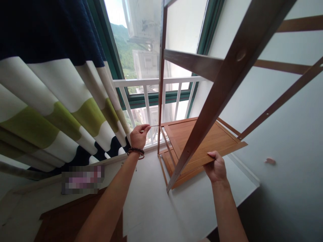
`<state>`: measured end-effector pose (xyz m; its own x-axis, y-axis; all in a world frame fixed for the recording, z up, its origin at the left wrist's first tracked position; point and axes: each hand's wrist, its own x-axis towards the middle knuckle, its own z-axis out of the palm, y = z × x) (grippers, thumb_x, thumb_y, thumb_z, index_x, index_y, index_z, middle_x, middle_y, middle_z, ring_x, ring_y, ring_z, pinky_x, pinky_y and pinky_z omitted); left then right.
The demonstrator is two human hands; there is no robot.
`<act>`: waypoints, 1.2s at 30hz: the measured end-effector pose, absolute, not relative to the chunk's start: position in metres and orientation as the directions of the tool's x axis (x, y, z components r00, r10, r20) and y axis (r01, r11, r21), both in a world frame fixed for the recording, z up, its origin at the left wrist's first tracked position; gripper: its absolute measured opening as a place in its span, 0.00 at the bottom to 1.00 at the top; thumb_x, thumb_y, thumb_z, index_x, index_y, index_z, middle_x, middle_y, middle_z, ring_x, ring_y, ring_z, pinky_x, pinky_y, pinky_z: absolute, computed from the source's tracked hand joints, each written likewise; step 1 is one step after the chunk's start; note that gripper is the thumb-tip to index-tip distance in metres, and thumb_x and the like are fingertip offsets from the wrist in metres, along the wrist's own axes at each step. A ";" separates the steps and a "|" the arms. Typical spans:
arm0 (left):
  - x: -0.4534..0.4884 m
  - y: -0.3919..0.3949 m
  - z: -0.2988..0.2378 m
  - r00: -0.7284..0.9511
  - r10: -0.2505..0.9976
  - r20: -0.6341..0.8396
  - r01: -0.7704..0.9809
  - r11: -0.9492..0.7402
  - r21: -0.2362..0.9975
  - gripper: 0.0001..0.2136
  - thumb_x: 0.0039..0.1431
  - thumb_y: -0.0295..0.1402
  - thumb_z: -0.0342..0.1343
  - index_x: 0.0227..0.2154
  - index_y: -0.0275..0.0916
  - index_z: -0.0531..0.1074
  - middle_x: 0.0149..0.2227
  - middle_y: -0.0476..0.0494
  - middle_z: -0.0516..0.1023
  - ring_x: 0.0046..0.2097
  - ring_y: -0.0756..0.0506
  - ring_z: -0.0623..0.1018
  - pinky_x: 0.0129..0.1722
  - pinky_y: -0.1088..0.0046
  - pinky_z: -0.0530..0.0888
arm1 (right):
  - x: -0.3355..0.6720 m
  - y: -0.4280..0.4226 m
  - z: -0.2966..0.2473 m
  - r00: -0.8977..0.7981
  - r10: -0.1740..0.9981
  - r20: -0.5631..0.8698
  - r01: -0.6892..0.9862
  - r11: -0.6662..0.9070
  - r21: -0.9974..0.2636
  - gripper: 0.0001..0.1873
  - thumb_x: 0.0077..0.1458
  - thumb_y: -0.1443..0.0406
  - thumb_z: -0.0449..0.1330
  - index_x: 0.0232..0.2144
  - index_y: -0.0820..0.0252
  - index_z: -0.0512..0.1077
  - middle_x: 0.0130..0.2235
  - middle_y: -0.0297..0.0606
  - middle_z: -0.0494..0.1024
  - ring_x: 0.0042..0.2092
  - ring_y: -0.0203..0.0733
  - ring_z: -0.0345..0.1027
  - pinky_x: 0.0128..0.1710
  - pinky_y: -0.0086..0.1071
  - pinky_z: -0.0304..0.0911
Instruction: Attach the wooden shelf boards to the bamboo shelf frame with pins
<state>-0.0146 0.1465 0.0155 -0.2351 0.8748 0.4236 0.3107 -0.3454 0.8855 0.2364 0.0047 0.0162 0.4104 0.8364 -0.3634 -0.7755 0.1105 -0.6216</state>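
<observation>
Window corner: daylight pours through the green-framed window (pixel 183 37), with wooded hills (pixel 123 47) and outdoor units (pixel 146 64) beyond the glass, and a white railing (pixel 176 80) across its lower part.
Curtain: down the left side it hangs in folds, navy, white and olive green (pixel 60 111).
Ledge: white, and it bears the brown wooden frame (pixel 224 70), standing by the railing, its near post cutting right across our view.
Shelf: here's the piece in play, the upper wooden panel (pixel 218 139), sitting inside the frame between the posts, above a lower panel (pixel 167 160).
Right hand: gripping the panel's near edge, thumb on top, fingers curled beneath, that's the right hand (pixel 216 168).
Left hand: lovely fine pinch from the left hand (pixel 139 135), thumb and fingertips closed on a thin rod (pixel 154 126) whose far end meets the frame's left post (pixel 159 107), level with the panel's corner.
Wrist: dark beaded bracelets (pixel 136 151) on the left.
Lower left: another brown panel (pixel 75 211) lies under the left forearm, a pixelated item (pixel 82 180) just beyond it.
By the wrist: small slim pieces (pixel 136 168) on the ledge, too tiny to identify.
Right wall: pale (pixel 292 117), with a small pinkish fitting (pixel 270 161).
</observation>
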 end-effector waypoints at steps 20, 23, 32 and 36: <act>-0.026 0.144 0.006 -0.335 0.918 0.214 0.024 -0.218 0.976 0.14 0.41 0.40 0.60 0.28 0.34 0.74 0.23 0.46 0.74 0.25 0.49 0.74 0.20 0.77 0.69 | 0.221 0.004 0.012 0.420 0.866 -0.273 -0.723 0.137 -0.677 0.06 0.33 0.72 0.58 0.18 0.60 0.64 0.21 0.26 0.69 0.25 0.32 0.64 0.28 0.28 0.66; -0.027 0.142 0.008 -0.336 0.912 0.235 0.074 -0.223 0.972 0.13 0.43 0.40 0.59 0.29 0.36 0.75 0.25 0.47 0.76 0.23 0.50 0.73 0.20 0.77 0.69 | 0.228 0.013 0.012 0.394 0.879 -0.270 -0.719 0.111 -0.686 0.06 0.34 0.72 0.57 0.16 0.59 0.62 0.20 0.25 0.67 0.24 0.32 0.64 0.29 0.29 0.66; -0.020 0.144 0.011 -0.318 0.883 0.344 0.067 -0.341 0.938 0.14 0.43 0.40 0.60 0.32 0.36 0.73 0.30 0.43 0.77 0.30 0.47 0.77 0.21 0.76 0.73 | 0.238 0.021 0.013 0.403 0.858 -0.318 -0.748 0.108 -0.655 0.05 0.32 0.73 0.56 0.17 0.60 0.63 0.20 0.26 0.68 0.23 0.31 0.64 0.28 0.28 0.67; -0.015 0.146 0.015 -0.291 0.899 0.326 -0.027 -0.349 0.937 0.18 0.43 0.37 0.61 0.38 0.36 0.70 0.31 0.42 0.77 0.32 0.46 0.77 0.22 0.75 0.75 | 0.234 0.015 0.012 0.419 0.844 -0.334 -0.757 0.121 -0.642 0.06 0.32 0.73 0.56 0.19 0.60 0.64 0.21 0.27 0.69 0.25 0.33 0.66 0.28 0.29 0.67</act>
